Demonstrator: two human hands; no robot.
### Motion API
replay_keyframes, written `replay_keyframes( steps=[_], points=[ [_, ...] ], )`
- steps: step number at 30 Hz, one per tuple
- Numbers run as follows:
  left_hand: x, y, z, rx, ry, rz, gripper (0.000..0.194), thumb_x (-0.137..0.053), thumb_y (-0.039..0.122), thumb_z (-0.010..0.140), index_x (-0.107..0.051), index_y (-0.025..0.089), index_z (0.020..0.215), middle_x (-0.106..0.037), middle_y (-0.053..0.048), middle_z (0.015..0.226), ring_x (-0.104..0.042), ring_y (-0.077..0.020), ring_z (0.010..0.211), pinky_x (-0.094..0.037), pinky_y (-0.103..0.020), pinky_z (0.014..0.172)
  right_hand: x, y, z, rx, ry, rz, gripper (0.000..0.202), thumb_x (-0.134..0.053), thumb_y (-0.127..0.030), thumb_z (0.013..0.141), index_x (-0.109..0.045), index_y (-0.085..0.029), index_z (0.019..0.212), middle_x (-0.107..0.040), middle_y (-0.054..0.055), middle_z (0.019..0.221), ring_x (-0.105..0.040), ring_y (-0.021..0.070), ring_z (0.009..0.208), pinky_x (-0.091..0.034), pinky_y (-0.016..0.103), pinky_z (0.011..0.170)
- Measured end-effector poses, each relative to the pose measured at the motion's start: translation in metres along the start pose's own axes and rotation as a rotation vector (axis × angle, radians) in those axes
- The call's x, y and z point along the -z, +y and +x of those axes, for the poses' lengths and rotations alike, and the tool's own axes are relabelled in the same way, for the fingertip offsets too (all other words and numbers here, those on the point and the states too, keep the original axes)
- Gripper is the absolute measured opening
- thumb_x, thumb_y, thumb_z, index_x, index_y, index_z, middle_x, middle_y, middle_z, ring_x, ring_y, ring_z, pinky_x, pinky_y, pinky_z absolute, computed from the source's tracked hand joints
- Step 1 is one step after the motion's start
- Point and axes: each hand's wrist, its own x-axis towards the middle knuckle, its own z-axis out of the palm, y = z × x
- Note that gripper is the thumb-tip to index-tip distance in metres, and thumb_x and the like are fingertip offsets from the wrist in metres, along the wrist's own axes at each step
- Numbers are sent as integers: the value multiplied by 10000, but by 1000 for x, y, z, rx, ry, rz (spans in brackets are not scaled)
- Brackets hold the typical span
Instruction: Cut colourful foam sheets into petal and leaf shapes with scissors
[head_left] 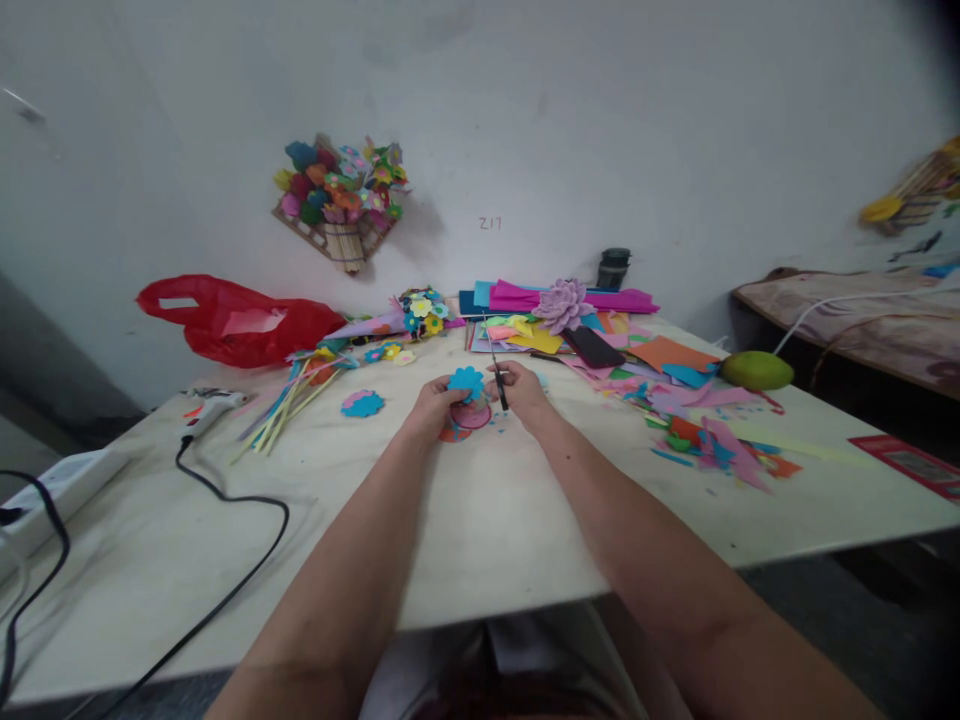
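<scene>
My left hand (433, 405) pinches a blue scalloped flower cutout (466, 382) by its lower left edge, just above the table. Facing it, my right hand (519, 392) is closed on a pair of scissors (500, 380), whose blades point up and away from me beside the cutout. Below the cutout lies a round pink piece (472, 416), with an orange piece (454, 434) partly under it. Small blue scraps are scattered by the scissors. Farther left, a blue and pink scalloped cutout (363, 403) rests on the table (495, 540).
At left are a glue gun (214, 412) with its black cord, a power strip (64, 490), a red plastic bag (240, 325) and thin sticks (281, 410). Coloured sheets (671, 352) and scraps (712, 450) cover the right side, near a green oval object (757, 370).
</scene>
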Motion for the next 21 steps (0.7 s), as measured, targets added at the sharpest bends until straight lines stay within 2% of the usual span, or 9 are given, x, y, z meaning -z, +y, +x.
replay_keyframes(
  steps=[8,14,17,21],
  points=[
    [4,3,1,60,-31,-64,260,-668,350,612,-642,109,704,-662,-88,632,-621,-190,522,-526,-313,503,1,6,2,67,-6,-79,305,-579,-178,542,-547,-177,845,-509,-75,495,-500,116,502,-431,249,529],
    [0,3,-3,55,14,24,282,-776,240,515,-648,95,720,-661,-57,618,-617,-154,512,-520,-270,531,0,11,5,94,2,-176,285,-568,-180,562,-563,-173,848,-526,-61,521,-503,124,506,-416,245,503],
    [1,1,-2,55,18,57,329,-805,277,505,-656,95,735,-662,-56,617,-620,-156,520,-519,-276,548,0,9,4,74,-16,-172,274,-560,-150,569,-561,-172,841,-533,-58,520,-509,121,499,-411,237,489],
    [5,-2,1,3,79,53,368,-817,328,499,-653,113,748,-674,-59,645,-643,-178,563,-518,-279,546,1,3,1,-31,-9,-121,268,-595,-119,589,-542,-172,846,-533,-68,493,-506,110,447,-399,221,449]
  ],
)
